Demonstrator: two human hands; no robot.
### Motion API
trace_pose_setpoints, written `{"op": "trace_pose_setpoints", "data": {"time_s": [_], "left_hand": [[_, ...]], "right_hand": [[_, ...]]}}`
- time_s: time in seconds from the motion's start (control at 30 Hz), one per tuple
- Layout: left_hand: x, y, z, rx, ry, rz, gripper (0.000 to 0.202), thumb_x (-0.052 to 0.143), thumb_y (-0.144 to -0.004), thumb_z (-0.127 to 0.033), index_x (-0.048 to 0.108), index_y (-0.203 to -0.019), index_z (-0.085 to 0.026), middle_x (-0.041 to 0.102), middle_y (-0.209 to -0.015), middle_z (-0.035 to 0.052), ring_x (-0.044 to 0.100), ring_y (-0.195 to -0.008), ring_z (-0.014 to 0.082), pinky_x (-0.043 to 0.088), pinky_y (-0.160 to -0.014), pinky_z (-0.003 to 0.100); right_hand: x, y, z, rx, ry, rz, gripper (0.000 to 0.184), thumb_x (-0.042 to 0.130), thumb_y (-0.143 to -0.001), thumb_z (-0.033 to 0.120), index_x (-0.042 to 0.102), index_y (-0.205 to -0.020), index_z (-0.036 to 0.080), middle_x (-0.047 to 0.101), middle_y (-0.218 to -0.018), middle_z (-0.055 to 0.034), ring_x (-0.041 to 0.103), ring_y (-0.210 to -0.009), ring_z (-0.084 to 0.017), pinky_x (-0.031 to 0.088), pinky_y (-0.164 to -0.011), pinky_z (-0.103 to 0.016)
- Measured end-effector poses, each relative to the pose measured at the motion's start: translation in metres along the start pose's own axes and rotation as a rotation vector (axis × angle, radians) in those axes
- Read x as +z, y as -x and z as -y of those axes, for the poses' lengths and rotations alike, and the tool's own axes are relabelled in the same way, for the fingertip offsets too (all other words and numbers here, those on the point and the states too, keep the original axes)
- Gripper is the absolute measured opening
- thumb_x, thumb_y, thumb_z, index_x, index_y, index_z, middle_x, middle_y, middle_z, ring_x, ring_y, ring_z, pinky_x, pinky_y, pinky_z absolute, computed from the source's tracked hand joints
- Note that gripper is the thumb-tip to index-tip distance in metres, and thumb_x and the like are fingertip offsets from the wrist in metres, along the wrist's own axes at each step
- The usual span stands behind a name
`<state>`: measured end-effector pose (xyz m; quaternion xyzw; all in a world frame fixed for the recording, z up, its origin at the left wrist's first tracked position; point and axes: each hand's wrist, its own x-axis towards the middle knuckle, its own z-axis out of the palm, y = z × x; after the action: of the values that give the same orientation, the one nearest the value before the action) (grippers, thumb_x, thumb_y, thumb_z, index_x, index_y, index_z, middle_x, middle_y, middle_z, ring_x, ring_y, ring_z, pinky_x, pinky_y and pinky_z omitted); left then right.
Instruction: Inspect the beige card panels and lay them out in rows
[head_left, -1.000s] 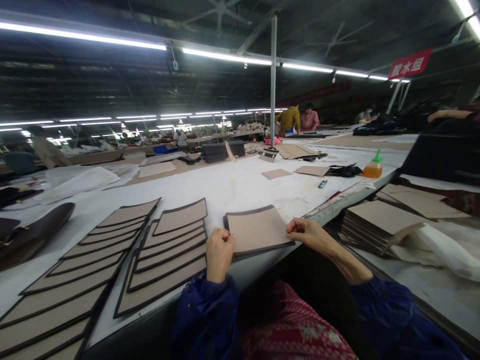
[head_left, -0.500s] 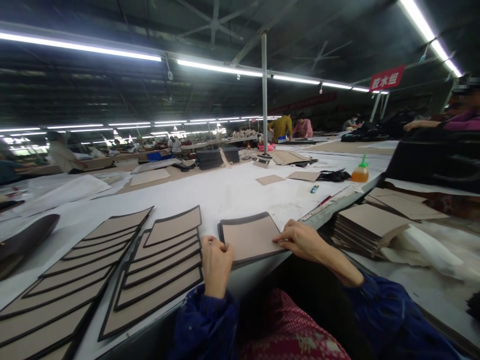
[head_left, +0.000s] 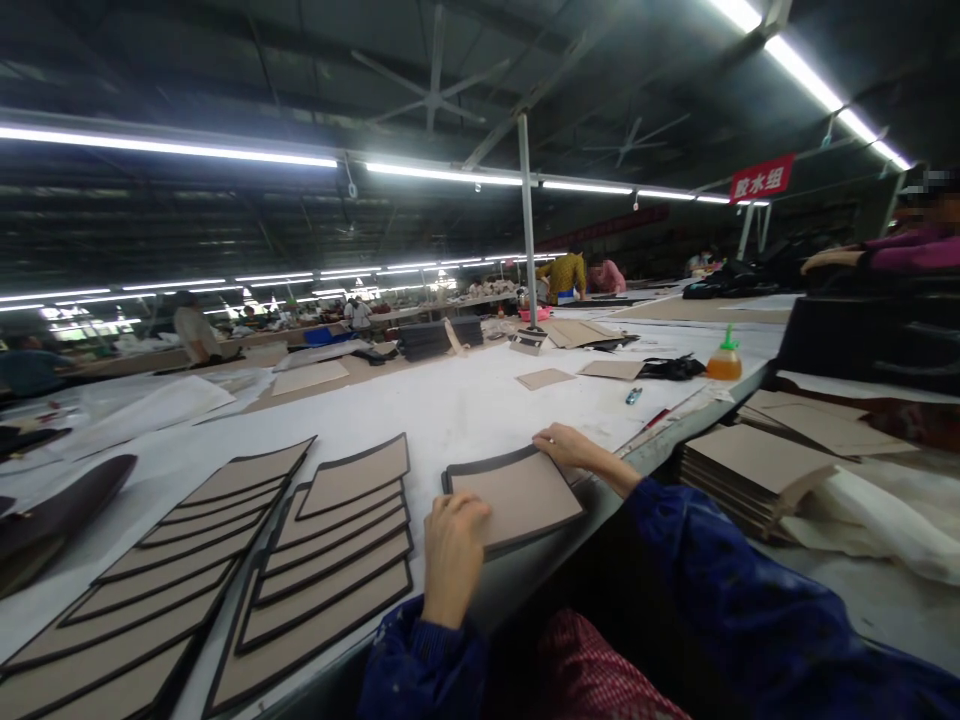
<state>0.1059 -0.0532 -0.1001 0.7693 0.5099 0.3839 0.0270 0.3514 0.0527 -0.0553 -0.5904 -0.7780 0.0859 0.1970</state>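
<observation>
A beige panel with a black border (head_left: 529, 492) lies on a small stack of similar panels at the table's near edge. My left hand (head_left: 456, 540) is closed at its left edge, the bent fingertips pressing on the beige face and the thumb hidden. At the far right corner, my right hand (head_left: 566, 445) grips the black border with its fingers together. To the left, overlapping bordered panels form two fanned rows, a nearer row (head_left: 337, 565) and a farther-left row (head_left: 161, 590).
The white table (head_left: 390, 410) runs away ahead. A bottle of amber liquid with a green nozzle (head_left: 724, 360) stands right, near a small blue tool (head_left: 634, 397) and black pieces (head_left: 670, 369). Plain beige boards (head_left: 739, 480) are stacked at right. Other people work farther off.
My right hand has moved from the panel's right side up to its far right corner. My left hand has shifted slightly onto the panel's face. The camera view has tilted up a little.
</observation>
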Motion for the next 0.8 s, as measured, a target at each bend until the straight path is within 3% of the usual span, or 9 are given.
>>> {"op": "trace_pose_setpoints", "data": {"time_s": [0.07, 0.23, 0.37, 0.57, 0.63, 0.73, 0.8], "left_hand": [[0.0, -0.001, 0.0, -0.003, 0.005, -0.003, 0.046, 0.038, -0.073, 0.005, 0.07, -0.085, -0.025, 0.067, -0.101, 0.0029, 0.052, -0.095, 0.0228, 0.041, -0.084, 0.037], [0.0, -0.001, -0.002, -0.027, 0.003, 0.014, 0.041, 0.038, -0.077, 0.003, 0.069, -0.081, -0.024, 0.067, -0.1, 0.0031, 0.051, -0.094, 0.0228, 0.04, -0.083, 0.035], [0.0, -0.001, -0.003, -0.035, -0.003, 0.022, 0.04, 0.037, -0.078, 0.002, 0.068, -0.081, -0.023, 0.066, -0.1, 0.0032, 0.05, -0.092, 0.023, 0.039, -0.082, 0.035], [0.0, -0.001, -0.004, -0.034, 0.007, 0.012, 0.04, 0.037, -0.077, 0.002, 0.069, -0.082, -0.023, 0.066, -0.099, 0.0036, 0.049, -0.091, 0.0228, 0.039, -0.082, 0.035], [0.0, 0.0, -0.003, -0.034, 0.013, 0.012, 0.041, 0.037, -0.076, 0.003, 0.068, -0.082, -0.022, 0.066, -0.099, 0.0038, 0.05, -0.091, 0.0227, 0.039, -0.082, 0.036], [0.0, 0.0, -0.002, -0.036, 0.029, 0.012, 0.042, 0.035, -0.075, 0.004, 0.067, -0.081, -0.022, 0.065, -0.098, 0.004, 0.05, -0.091, 0.0225, 0.04, -0.083, 0.036], [0.0, 0.0, -0.003, -0.026, 0.047, 0.009, 0.043, 0.033, -0.075, 0.005, 0.066, -0.081, -0.022, 0.065, -0.097, 0.0042, 0.05, -0.091, 0.0224, 0.041, -0.084, 0.036]], "right_hand": [[0.003, -0.014, -0.001, 0.013, -0.001, 0.033, 0.025, 0.053, -0.084, 0.025, 0.076, -0.089, 0.017, 0.074, -0.089, -0.0082, 0.065, -0.085, -0.022, 0.046, -0.075, -0.024], [-0.003, -0.03, -0.002, 0.047, -0.006, 0.075, 0.02, 0.063, -0.074, 0.024, 0.078, -0.087, 0.023, 0.074, -0.086, -0.0026, 0.066, -0.084, -0.02, 0.046, -0.072, -0.022], [-0.012, -0.034, 0.004, 0.099, -0.021, 0.084, 0.019, 0.067, -0.068, 0.02, 0.078, -0.083, 0.022, 0.074, -0.084, -0.0045, 0.066, -0.084, -0.024, 0.047, -0.072, -0.027], [-0.021, -0.037, 0.018, 0.191, -0.193, 0.072, 0.006, 0.074, -0.057, 0.013, 0.07, -0.06, 0.017, 0.07, -0.074, -0.0076, 0.064, -0.089, -0.029, 0.05, -0.076, -0.034], [-0.022, -0.034, 0.02, 0.19, -0.335, 0.095, 0.008, 0.072, -0.065, 0.022, 0.068, -0.065, 0.015, 0.07, -0.077, -0.0089, 0.065, -0.086, -0.026, 0.052, -0.073, -0.032], [-0.022, -0.018, 0.019, 0.173, -0.562, 0.16, 0.033, 0.057, -0.082, 0.045, 0.067, -0.081, 0.013, 0.071, -0.084, -0.0123, 0.068, -0.077, -0.022, 0.056, -0.065, -0.031], [-0.019, -0.003, 0.017, 0.156, -0.708, 0.247, 0.042, 0.056, -0.081, 0.052, 0.066, -0.084, 0.012, 0.071, -0.085, -0.0143, 0.068, -0.074, -0.022, 0.057, -0.061, -0.031]]}}
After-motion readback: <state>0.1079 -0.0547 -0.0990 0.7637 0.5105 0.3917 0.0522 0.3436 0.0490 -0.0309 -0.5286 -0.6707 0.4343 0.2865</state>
